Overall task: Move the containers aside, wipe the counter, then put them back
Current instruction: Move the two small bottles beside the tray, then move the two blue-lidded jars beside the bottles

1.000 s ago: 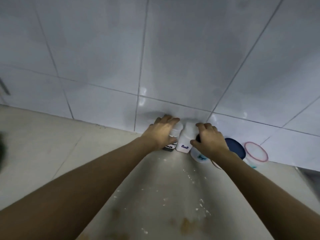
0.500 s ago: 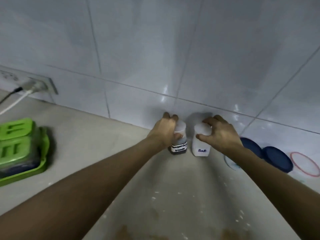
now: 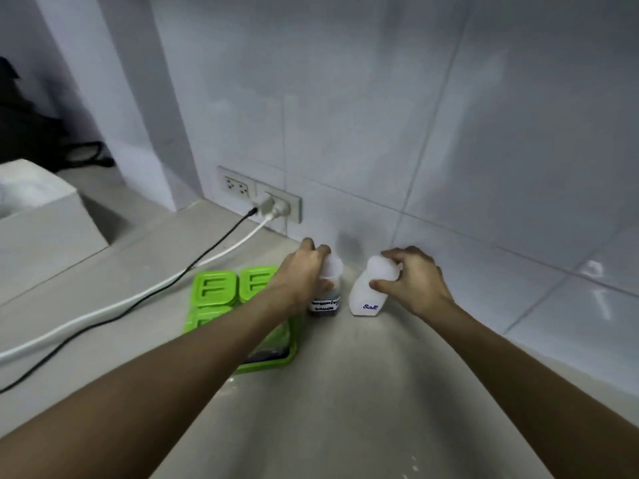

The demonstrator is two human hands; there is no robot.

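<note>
My left hand (image 3: 302, 271) grips the white cap of a small dark sauce bottle (image 3: 325, 304) with a handwritten label. The bottle is upright, right beside a green tray. My right hand (image 3: 413, 278) holds a white bottle marked "Salt" (image 3: 366, 295) by its top; it leans to the left, just right of the sauce bottle. Whether either bottle touches the pale counter (image 3: 345, 392) I cannot tell. Both bottles are near the tiled back wall.
A green tray (image 3: 221, 299) with green-lidded boxes lies left of the bottles, partly under my left forearm. A black cable (image 3: 193, 264) and a white cable (image 3: 145, 295) run from a wall socket (image 3: 273, 205) across the counter. A white box (image 3: 41, 209) stands far left.
Both hands have carried the two bottles leftward along the wall, up to the green tray. The blue lids and the red ring on the right have left the view.
</note>
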